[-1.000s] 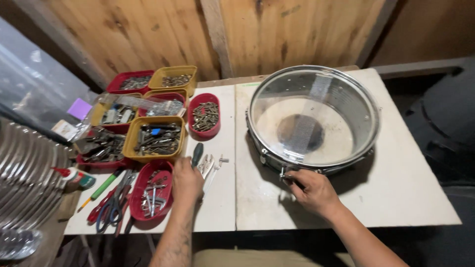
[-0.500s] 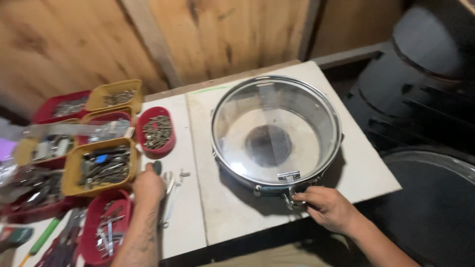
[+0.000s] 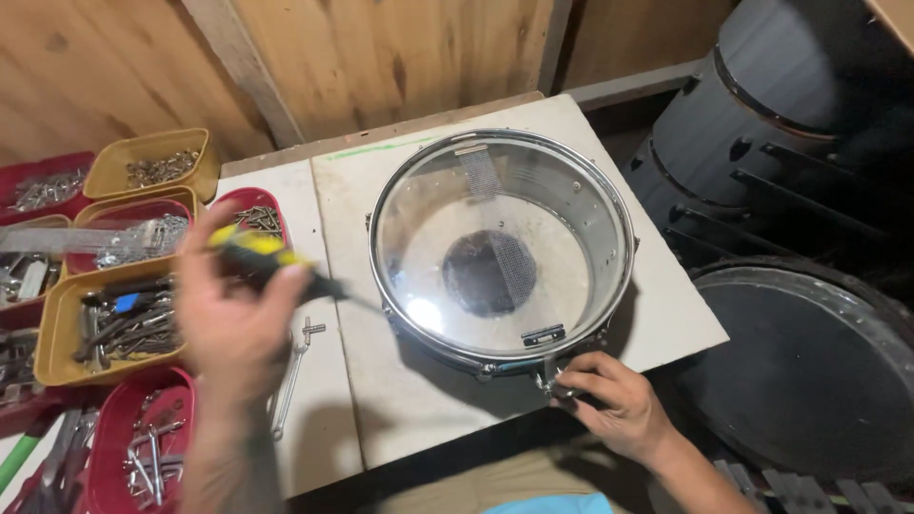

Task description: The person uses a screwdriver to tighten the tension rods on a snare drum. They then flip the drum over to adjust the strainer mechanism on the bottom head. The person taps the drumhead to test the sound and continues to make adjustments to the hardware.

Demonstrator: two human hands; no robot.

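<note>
A snare drum (image 3: 502, 249) with a clear head is lying flat on the white table (image 3: 657, 314), its near rim close to the table's front edge. The right hand (image 3: 609, 400) is pinching a metal fitting (image 3: 555, 379) on the drum's near side, while the left hand (image 3: 233, 319) is gripping a yellow-and-black screwdriver (image 3: 271, 262) above the table. Red and yellow trays of hardware (image 3: 119, 319) are sitting to the left, and dark drum shells (image 3: 781, 143) are standing to the right.
</note>
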